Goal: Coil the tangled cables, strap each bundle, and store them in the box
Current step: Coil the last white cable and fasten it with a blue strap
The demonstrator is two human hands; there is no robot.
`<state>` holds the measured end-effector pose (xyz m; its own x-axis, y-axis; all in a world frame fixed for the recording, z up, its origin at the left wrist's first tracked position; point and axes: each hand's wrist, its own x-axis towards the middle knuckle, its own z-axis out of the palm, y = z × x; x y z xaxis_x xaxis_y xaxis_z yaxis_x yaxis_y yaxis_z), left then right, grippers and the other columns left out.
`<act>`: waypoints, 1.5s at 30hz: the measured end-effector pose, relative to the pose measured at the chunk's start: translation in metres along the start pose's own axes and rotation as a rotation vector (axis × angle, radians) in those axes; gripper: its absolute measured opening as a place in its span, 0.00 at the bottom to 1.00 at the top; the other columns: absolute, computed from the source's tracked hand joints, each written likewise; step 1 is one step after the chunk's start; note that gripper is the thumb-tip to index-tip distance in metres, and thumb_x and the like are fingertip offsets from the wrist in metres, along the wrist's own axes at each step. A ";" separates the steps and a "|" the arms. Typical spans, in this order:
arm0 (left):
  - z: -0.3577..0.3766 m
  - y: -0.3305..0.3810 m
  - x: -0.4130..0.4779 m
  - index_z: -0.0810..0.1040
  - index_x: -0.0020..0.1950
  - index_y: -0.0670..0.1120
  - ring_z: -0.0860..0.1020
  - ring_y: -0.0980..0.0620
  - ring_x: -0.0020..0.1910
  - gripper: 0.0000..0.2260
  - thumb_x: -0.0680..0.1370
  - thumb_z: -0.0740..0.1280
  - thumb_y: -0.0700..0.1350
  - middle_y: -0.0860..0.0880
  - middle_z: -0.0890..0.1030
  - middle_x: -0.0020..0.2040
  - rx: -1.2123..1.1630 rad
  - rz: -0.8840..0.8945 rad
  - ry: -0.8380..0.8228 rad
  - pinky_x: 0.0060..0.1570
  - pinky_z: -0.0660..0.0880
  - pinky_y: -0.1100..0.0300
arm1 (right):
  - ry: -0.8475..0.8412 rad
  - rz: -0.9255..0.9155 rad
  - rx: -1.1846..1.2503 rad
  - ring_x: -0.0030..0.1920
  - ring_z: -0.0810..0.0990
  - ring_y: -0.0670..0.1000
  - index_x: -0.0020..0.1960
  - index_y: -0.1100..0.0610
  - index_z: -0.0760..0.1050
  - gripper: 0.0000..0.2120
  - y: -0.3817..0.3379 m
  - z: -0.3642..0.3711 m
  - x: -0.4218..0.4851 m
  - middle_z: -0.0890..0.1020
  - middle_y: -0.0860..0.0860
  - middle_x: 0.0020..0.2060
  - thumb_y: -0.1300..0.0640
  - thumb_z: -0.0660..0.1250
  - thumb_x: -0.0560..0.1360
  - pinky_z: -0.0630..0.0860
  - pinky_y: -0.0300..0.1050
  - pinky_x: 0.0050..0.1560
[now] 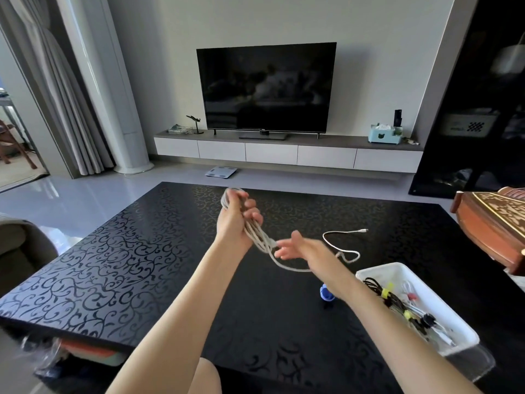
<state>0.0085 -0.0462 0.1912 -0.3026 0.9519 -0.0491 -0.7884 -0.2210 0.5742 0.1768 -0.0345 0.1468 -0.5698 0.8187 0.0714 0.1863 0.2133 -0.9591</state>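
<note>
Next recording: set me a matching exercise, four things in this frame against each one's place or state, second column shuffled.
1 left hand
2 right hand
3 white box
4 blue roll

a holds strapped bundles
b lies on the table left of the box
c grips the white cable coil
d open, beside the coil

Pairs: 1-c, 2-d, 3-a, 4-b

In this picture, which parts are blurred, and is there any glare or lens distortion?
Head view: the right hand is smeared by motion, while the left hand gripping the white cable looks sharper. Head view: the dark TV screen mirrors the room. Head view: the curtain and the black cabinet lean at the edges, a wide-angle effect.
</note>
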 end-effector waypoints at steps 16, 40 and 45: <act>0.015 0.096 -0.004 0.71 0.36 0.53 0.57 0.57 0.21 0.15 0.71 0.69 0.62 0.54 0.60 0.24 0.318 0.647 0.108 0.19 0.56 0.64 | 0.399 -0.398 -0.603 0.38 0.78 0.48 0.46 0.59 0.79 0.04 -0.027 -0.074 0.039 0.80 0.47 0.37 0.58 0.67 0.76 0.73 0.41 0.42; 0.047 0.068 -0.059 0.82 0.51 0.52 0.60 0.58 0.21 0.08 0.77 0.65 0.49 0.50 0.65 0.30 0.788 -0.027 -0.718 0.18 0.59 0.67 | 0.379 -0.633 -0.785 0.31 0.76 0.44 0.39 0.57 0.77 0.09 -0.193 -0.018 0.012 0.78 0.46 0.29 0.53 0.72 0.72 0.71 0.38 0.33; 0.037 0.066 -0.074 0.69 0.71 0.45 0.63 0.57 0.23 0.21 0.78 0.60 0.49 0.48 0.69 0.32 0.614 -0.226 -0.842 0.22 0.59 0.66 | 0.114 -0.459 -0.578 0.29 0.76 0.37 0.46 0.55 0.80 0.02 -0.185 -0.038 -0.002 0.80 0.46 0.32 0.57 0.70 0.74 0.71 0.30 0.32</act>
<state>-0.0017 -0.1237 0.2628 0.4700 0.8494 0.2399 -0.3037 -0.0996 0.9476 0.1738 -0.0558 0.3349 -0.6110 0.6234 0.4878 0.3590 0.7675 -0.5312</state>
